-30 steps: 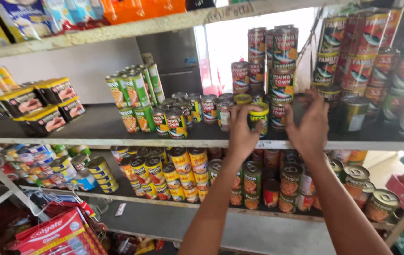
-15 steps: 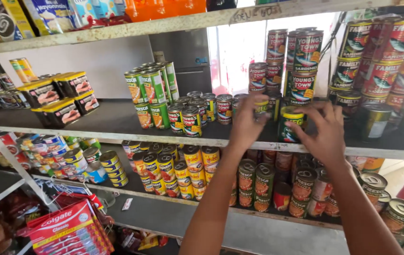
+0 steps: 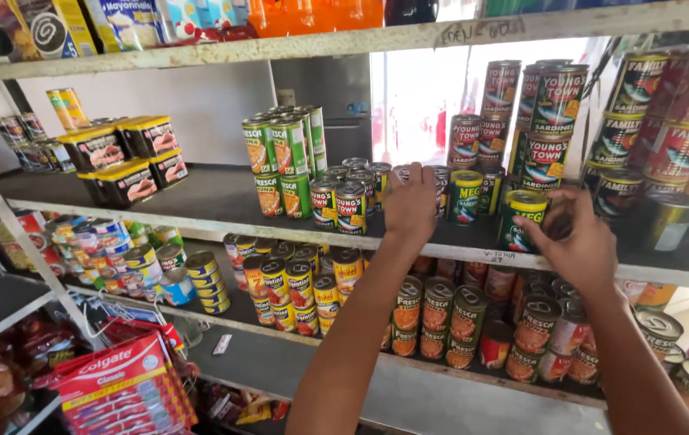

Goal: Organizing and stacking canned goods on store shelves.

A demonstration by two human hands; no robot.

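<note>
My left hand (image 3: 410, 205) reaches onto the middle shelf (image 3: 199, 211) and closes over a small can (image 3: 399, 172) in a cluster of short cans; only that can's rim shows. My right hand (image 3: 579, 242) grips a green-and-yellow can (image 3: 520, 217), which stands at the shelf's front edge. Another green-and-yellow can (image 3: 465, 196) stands between my two hands, touched by neither.
Tall red-labelled can stacks (image 3: 554, 113) rise behind my hands and to the right. Green cans (image 3: 280, 161) are stacked to the left, with black-and-yellow tins (image 3: 123, 157) further left. The lower shelf (image 3: 296, 366) holds many cans. Toothpaste boxes (image 3: 119, 391) sit at the bottom left.
Both hands have moved right and lower along the shelf. The green-and-yellow can in my right hand now stands on the front edge. Another such can stands free between my hands.
</note>
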